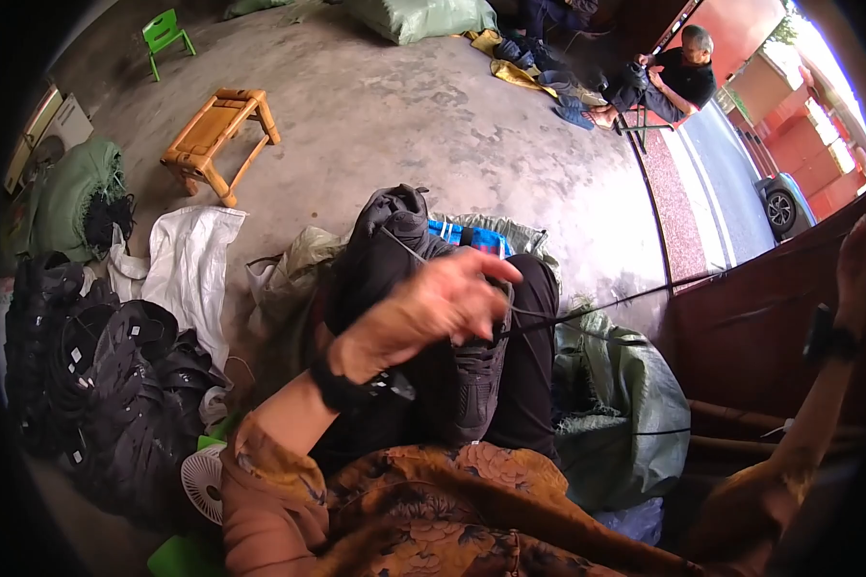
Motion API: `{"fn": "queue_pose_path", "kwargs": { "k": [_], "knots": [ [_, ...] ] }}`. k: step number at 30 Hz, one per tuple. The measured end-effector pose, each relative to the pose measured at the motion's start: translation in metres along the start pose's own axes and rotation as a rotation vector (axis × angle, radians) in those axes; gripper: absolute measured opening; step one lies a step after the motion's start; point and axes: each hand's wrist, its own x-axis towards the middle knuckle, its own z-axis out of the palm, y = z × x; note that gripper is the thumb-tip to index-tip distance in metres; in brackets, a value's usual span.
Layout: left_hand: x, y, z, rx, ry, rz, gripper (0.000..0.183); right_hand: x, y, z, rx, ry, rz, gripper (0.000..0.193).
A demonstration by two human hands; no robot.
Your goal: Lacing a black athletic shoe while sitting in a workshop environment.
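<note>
A dark grey lace-up shoe (476,389) lies on my lap between my black-trousered legs. My left hand (447,298) is above it, fingers bent and blurred by motion, so its grip is unclear. Close by its fingertips, a long black shoelace (669,287) runs from the shoe far out to the right. At the right rim, my stretched-out right hand (854,274) has the lace's far end, its fingertips partly lost at the picture's edge. Beyond my left hand is another dark shoe (399,210), with a thin grey lace crossing from it toward my fingers.
Black shoes (130,385) are heaped at my left beside a white sack (192,274) and a small fan (202,484). A green woven sack (625,413) stands at my right. Ahead are a bamboo stool (221,135), a green chair (166,38) and a seated person (678,77).
</note>
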Motion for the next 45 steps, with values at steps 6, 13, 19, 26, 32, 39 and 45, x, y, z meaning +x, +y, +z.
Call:
{"fn": "queue_pose_path", "kwargs": {
  "k": [6, 13, 19, 26, 32, 39, 45],
  "knots": [
    [-0.001, -0.017, -0.053, 0.626, 0.565, 0.346, 0.018, -0.139, 0.186, -0.006, -0.236, -0.189, 0.412, 0.014],
    [0.015, -0.044, -0.024, 1.442, 0.416, 0.13, 0.034, -0.344, 0.248, 0.274, -0.309, -0.595, 0.754, 0.016],
    [0.008, -0.03, -0.056, 0.795, 0.265, 0.012, 0.022, -0.37, 0.286, 0.299, -0.502, -0.811, 0.038, 0.007],
    [0.005, -0.049, -0.049, 0.505, 0.226, 0.087, 0.017, -0.38, 0.271, 0.276, -0.524, -0.861, 0.083, 0.009],
    [0.011, -0.051, -0.05, 0.34, 0.425, 0.16, 0.019, -0.361, 0.257, 0.271, -0.189, -0.626, 0.714, 0.02],
    [-0.078, 0.02, -0.108, -0.568, 0.373, 0.461, 0.022, -0.211, 0.192, 0.06, -0.066, 0.128, 0.477, 0.033],
    [-0.18, 0.07, -0.239, -0.534, 0.678, 0.577, 0.025, -0.146, 0.114, -0.171, -0.172, 0.425, 0.296, 0.028]
  ]
}}
